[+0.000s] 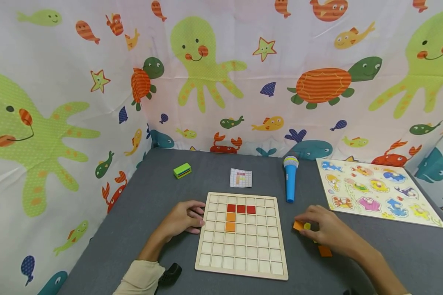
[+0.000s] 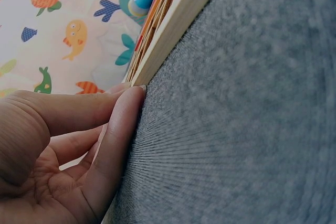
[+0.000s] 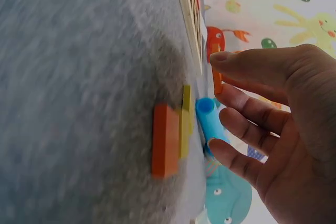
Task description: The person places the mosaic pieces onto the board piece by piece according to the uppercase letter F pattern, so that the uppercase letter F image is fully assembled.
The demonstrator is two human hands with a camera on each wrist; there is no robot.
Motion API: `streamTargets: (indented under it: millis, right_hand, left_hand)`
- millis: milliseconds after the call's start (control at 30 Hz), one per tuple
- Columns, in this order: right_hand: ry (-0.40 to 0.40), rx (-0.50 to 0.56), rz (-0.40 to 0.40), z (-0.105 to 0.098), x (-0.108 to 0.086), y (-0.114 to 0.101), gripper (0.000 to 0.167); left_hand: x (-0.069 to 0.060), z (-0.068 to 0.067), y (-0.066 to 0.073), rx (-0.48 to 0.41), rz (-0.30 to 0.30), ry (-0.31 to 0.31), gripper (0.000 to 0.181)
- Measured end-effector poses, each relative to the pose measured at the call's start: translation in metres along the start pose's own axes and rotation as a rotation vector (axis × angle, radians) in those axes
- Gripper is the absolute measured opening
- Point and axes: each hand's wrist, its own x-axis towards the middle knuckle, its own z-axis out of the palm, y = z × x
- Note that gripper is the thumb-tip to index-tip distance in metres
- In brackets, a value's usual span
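A wooden grid board point(image 1: 243, 250) lies flat on the table. Three red tiles point(image 1: 241, 209) form a row in it, with two orange tiles point(image 1: 230, 221) running down beneath the leftmost red one. My left hand point(image 1: 186, 218) pinches the board's left edge between thumb and index finger. Right of the board, my right hand point(image 1: 321, 226) holds an orange tile point(image 3: 217, 72) between thumb and fingers, raised off the table. Under that hand lie yellow tiles point(image 3: 185, 124) and another orange tile point(image 3: 165, 141), partly hidden by the hand in the head view.
Behind the board lies a small card point(image 1: 240, 178) printed with a coloured grid. A blue toy microphone point(image 1: 290, 180) is to its right, then a sea-animal puzzle board point(image 1: 348, 170). A green layered block point(image 1: 182, 170) sits at back left. A printed cloth point(image 1: 229, 37) hangs behind the table.
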Motion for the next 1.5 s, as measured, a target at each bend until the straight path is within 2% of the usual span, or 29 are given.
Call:
streamTargets:
  millis: [600, 967, 1300, 1500]
  right_hand:
    - [0.026, 0.012, -0.150, 0.015, 0.023, -0.034, 0.029]
    - [-0.007, 0.027, -0.162, 0.025, 0.033, -0.051, 0.030]
    - [-0.013, 0.044, -0.244, 0.035, 0.043, -0.068, 0.027]
    - [-0.025, 0.065, -0.257, 0.040, 0.049, -0.077, 0.024]
  left_hand:
    - [-0.001, 0.001, 0.000, 0.013, 0.006, 0.006, 0.057]
    - [0.000, 0.001, 0.000, -0.005, -0.004, 0.003, 0.057]
    - [-0.001, 0.000, 0.001, 0.008, -0.006, 0.009, 0.057]
    - [-0.001, 0.000, 0.002, 0.007, 0.006, 0.002, 0.058]
